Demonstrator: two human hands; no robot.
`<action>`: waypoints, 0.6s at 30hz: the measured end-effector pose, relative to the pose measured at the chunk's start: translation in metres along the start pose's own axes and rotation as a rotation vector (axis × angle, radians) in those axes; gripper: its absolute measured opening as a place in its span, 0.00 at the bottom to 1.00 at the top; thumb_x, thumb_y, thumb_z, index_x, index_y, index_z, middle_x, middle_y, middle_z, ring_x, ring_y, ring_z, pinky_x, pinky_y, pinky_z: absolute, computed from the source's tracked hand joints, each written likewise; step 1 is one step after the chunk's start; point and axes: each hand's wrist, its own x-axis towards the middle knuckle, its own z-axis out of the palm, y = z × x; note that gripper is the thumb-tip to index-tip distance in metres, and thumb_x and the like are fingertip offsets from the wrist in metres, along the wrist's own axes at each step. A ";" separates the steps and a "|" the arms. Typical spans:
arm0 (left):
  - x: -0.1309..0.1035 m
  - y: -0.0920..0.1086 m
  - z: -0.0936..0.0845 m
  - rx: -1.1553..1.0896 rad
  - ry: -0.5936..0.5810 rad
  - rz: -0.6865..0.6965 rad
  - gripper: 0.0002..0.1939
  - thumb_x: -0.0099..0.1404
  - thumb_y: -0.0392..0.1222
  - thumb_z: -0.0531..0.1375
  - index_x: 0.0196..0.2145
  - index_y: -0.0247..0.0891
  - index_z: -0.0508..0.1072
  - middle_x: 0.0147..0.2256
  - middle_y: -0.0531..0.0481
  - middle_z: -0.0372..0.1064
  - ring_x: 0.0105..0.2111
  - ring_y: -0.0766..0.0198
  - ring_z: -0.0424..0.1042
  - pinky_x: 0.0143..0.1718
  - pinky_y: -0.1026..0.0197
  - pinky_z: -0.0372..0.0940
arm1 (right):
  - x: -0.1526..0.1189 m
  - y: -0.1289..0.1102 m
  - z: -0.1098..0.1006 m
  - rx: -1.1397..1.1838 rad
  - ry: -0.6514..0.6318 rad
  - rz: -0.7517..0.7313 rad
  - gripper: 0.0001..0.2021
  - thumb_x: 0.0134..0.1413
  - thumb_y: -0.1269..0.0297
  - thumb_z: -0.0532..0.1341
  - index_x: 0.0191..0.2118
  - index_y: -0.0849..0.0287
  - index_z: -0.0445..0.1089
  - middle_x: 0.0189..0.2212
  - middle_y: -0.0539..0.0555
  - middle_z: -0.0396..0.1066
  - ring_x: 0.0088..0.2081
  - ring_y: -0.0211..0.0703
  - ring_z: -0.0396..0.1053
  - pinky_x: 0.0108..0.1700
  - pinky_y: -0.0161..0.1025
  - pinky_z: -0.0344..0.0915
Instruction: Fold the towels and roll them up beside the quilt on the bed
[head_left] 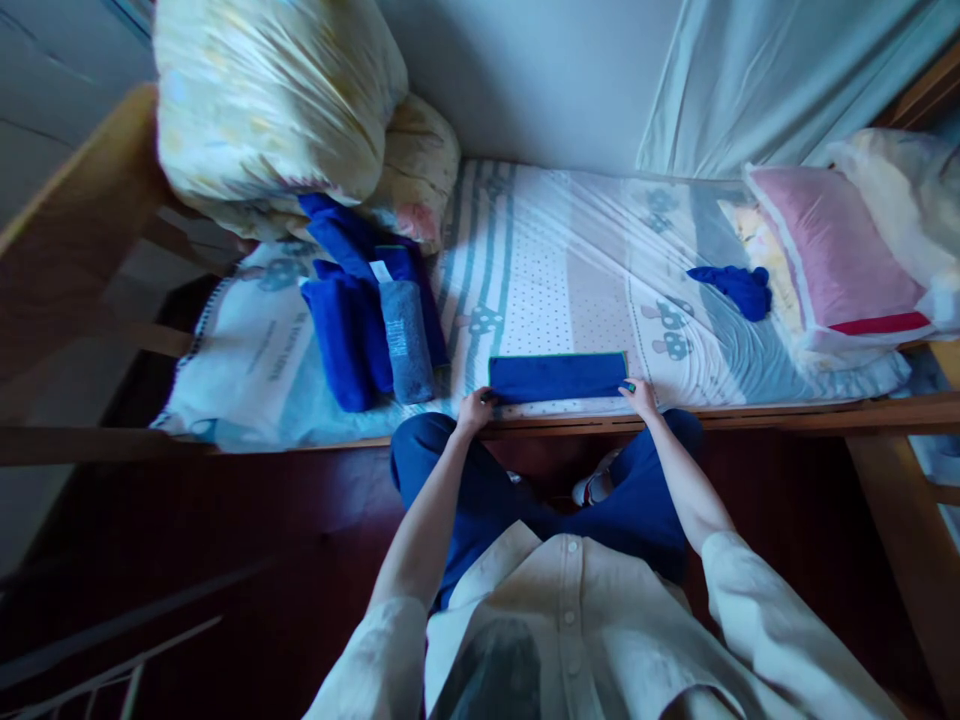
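A blue towel (559, 378) with a thin green edge lies folded into a long flat strip near the bed's front edge. At its left end, my left hand (475, 410) pinches the near corner between thumb and fingers. The opposite near corner is gripped by my right hand (640, 396). Farther left on the bed are several folded or rolled blue towels (341, 340), with a grey-blue rolled towel (408, 345) bearing a white tag beside them. A crumpled blue cloth (739, 290) lies to the right.
The patterned sheet (540, 270) covers the bed, with a wooden rail (787, 415) along its front. Bulky yellow bedding (277, 100) is piled at the back left. A pink pillow (840, 250) lies at the right, and a pale curtain (780, 80) hangs behind.
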 end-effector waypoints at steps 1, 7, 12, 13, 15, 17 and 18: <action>0.003 -0.002 0.001 -0.018 0.007 -0.029 0.21 0.68 0.40 0.56 0.56 0.33 0.75 0.49 0.40 0.80 0.51 0.55 0.78 0.53 0.60 0.70 | 0.004 0.003 0.002 0.016 0.012 0.004 0.17 0.62 0.61 0.63 0.52 0.63 0.79 0.45 0.64 0.82 0.47 0.53 0.79 0.52 0.45 0.72; 0.023 -0.011 0.007 -0.075 0.038 -0.179 0.19 0.69 0.46 0.56 0.52 0.37 0.76 0.42 0.43 0.81 0.45 0.55 0.79 0.45 0.60 0.70 | 0.024 0.011 0.016 0.157 0.096 0.094 0.16 0.59 0.50 0.64 0.33 0.61 0.76 0.29 0.57 0.78 0.33 0.46 0.73 0.38 0.38 0.67; 0.038 -0.016 0.014 -0.079 0.023 -0.273 0.19 0.71 0.51 0.55 0.49 0.38 0.77 0.41 0.43 0.81 0.44 0.54 0.79 0.44 0.59 0.69 | 0.037 0.011 0.019 0.166 0.060 0.206 0.22 0.57 0.47 0.65 0.20 0.56 0.63 0.21 0.52 0.69 0.28 0.42 0.66 0.33 0.36 0.57; 0.040 -0.017 0.015 -0.077 0.020 -0.286 0.19 0.71 0.52 0.55 0.48 0.38 0.78 0.41 0.43 0.81 0.44 0.53 0.79 0.44 0.59 0.69 | 0.040 0.011 0.019 0.164 0.048 0.221 0.23 0.56 0.46 0.65 0.20 0.56 0.62 0.20 0.51 0.68 0.28 0.42 0.65 0.32 0.36 0.57; 0.044 -0.018 0.017 -0.071 0.015 -0.305 0.19 0.72 0.51 0.54 0.48 0.38 0.78 0.41 0.43 0.81 0.46 0.53 0.78 0.45 0.59 0.69 | 0.046 0.011 0.019 0.161 0.024 0.243 0.24 0.55 0.45 0.66 0.19 0.56 0.62 0.19 0.51 0.67 0.28 0.42 0.65 0.32 0.36 0.57; 0.047 -0.019 0.018 -0.066 0.011 -0.309 0.19 0.72 0.51 0.53 0.47 0.38 0.78 0.41 0.41 0.81 0.47 0.52 0.78 0.45 0.59 0.69 | 0.051 0.010 0.019 0.155 -0.001 0.268 0.24 0.54 0.45 0.67 0.20 0.56 0.63 0.19 0.50 0.67 0.28 0.42 0.66 0.32 0.36 0.57; 0.049 -0.019 0.019 -0.064 0.010 -0.306 0.19 0.72 0.50 0.53 0.47 0.37 0.78 0.42 0.40 0.81 0.47 0.51 0.78 0.45 0.58 0.69 | 0.052 0.010 0.018 0.152 -0.011 0.279 0.23 0.54 0.45 0.67 0.20 0.56 0.64 0.19 0.50 0.68 0.28 0.42 0.67 0.32 0.35 0.57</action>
